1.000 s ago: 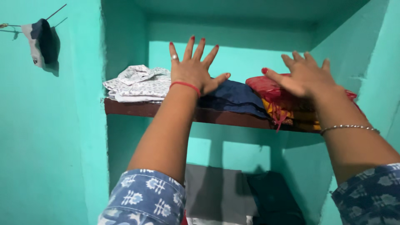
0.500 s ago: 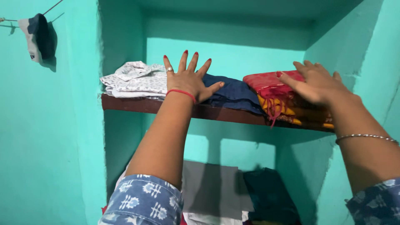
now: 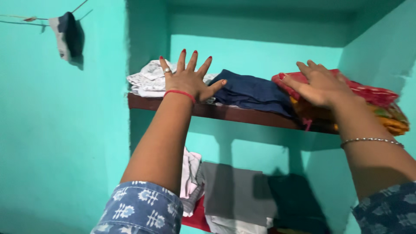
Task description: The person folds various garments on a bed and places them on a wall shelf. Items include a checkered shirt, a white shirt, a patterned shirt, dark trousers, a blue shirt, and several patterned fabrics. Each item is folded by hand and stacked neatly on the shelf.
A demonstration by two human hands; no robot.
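A niche with turquoise walls [image 3: 52, 143] is seen, crossed by one dark brown wooden shelf [image 3: 242, 115]; a lower compartment lies beneath it.

Left hand [image 3: 187, 80]: five fingers [image 3: 193, 60] are spread wide and held nearly straight, nothing is gripped. The palm is laid flat at the shelf's front, between the white printed pile [image 3: 147, 80] and the navy folded cloth [image 3: 253, 92], the thumb tip reaching the navy cloth's edge. One ring and one red thread at the wrist are noted.

Right hand [image 3: 320, 86]: fingers are held together, slightly bent, pressed flat on top of the red cloth [image 3: 372, 93]; nothing is clasped. One thin metal bracelet [image 3: 370, 141] is worn on the forearm.

Three stacks are counted on the upper shelf: white printed at left, navy in the middle, red over yellow-orange cloths [image 3: 392, 121] at right, touching one another along the row. Two blue printed sleeves [image 3: 138, 210] are seen at the bottom edge.

In the lower compartment, a pinkish-white garment [image 3: 190, 177], a grey folded piece [image 3: 236, 193], a dark green one [image 3: 297, 201] and a red strip [image 3: 197, 219] are noted, partly hidden by the left forearm.

At upper left, one dark and grey cloth [image 3: 67, 37] is hung on a thin line [image 3: 21, 18] against the wall.
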